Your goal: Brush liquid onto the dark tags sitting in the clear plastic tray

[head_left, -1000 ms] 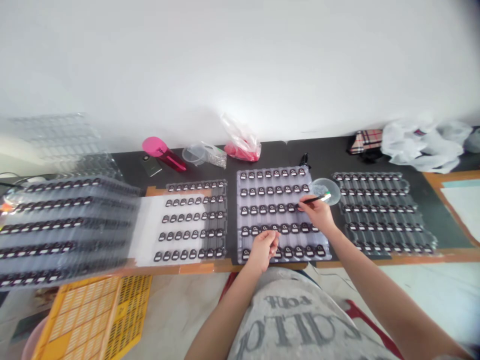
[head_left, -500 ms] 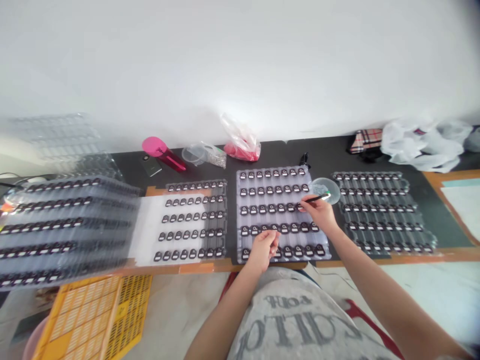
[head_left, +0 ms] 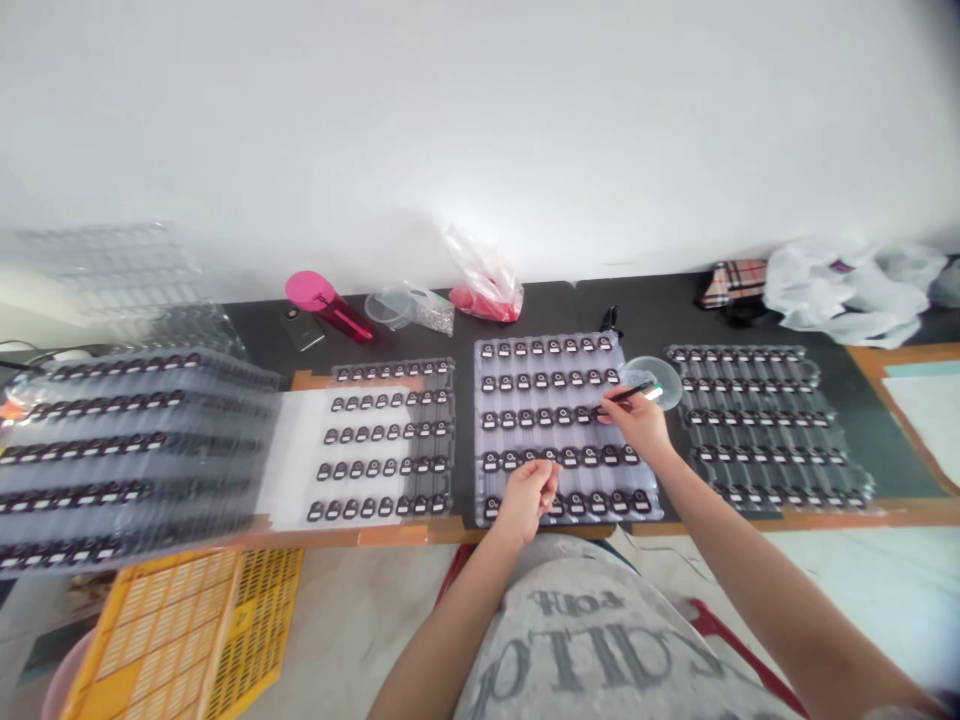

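Note:
A clear blister tray (head_left: 555,340) filled with rows of small black parts lies in the middle of the dark table. My right hand (head_left: 637,430) holds a thin black brush (head_left: 628,394) over the tray's right side, its tip toward the third row. The brush's light end lies over a small round clear dish (head_left: 660,375) beside the tray. My left hand (head_left: 529,492) hovers over the tray's near rows, fingers curled together; whether it holds a part is hidden.
Similar filled trays lie left (head_left: 390,440) and right (head_left: 765,425). A tall stack of trays (head_left: 127,450) stands at far left, above a yellow crate (head_left: 187,630). Along the wall: a pink bottle (head_left: 326,305), a phone (head_left: 301,328), plastic bags (head_left: 484,280), a plaid pouch (head_left: 731,280).
Almost nothing has changed: my right hand with the brush has shifted very slightly, and the left hand has stayed in place.

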A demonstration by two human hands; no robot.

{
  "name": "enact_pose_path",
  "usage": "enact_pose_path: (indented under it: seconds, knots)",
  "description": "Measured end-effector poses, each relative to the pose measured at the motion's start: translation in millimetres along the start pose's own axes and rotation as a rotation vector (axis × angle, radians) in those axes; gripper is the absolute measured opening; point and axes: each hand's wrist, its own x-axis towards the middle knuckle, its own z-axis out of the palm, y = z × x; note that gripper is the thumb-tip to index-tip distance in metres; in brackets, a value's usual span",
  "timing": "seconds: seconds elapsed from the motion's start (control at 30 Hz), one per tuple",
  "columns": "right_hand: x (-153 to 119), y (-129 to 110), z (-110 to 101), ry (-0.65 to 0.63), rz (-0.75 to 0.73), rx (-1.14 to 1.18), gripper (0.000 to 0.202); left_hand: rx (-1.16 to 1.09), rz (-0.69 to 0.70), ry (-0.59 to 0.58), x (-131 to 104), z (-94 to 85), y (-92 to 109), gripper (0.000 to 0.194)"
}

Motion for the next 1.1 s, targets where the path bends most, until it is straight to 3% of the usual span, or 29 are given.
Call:
enact_pose_path:
  seconds: [0.33, 0.77, 1.1]
  knots:
    - [-3, -11, 3, -0.024, -0.061, -0.174, 0.028, -0.004, -0.007, -0.012, 0, -0.7, 2, 0.029]
    - [-9, -17, 3, -0.076, -0.404, -0.476, 0.018, -0.006, -0.011, 0.004, 2, 0.0, 3, 0.037]
    - [-8, -14, 0, -0.085, -0.378, -0.423, 0.018, -0.003, -0.006, 0.006, 1, 0.1, 2, 0.036]
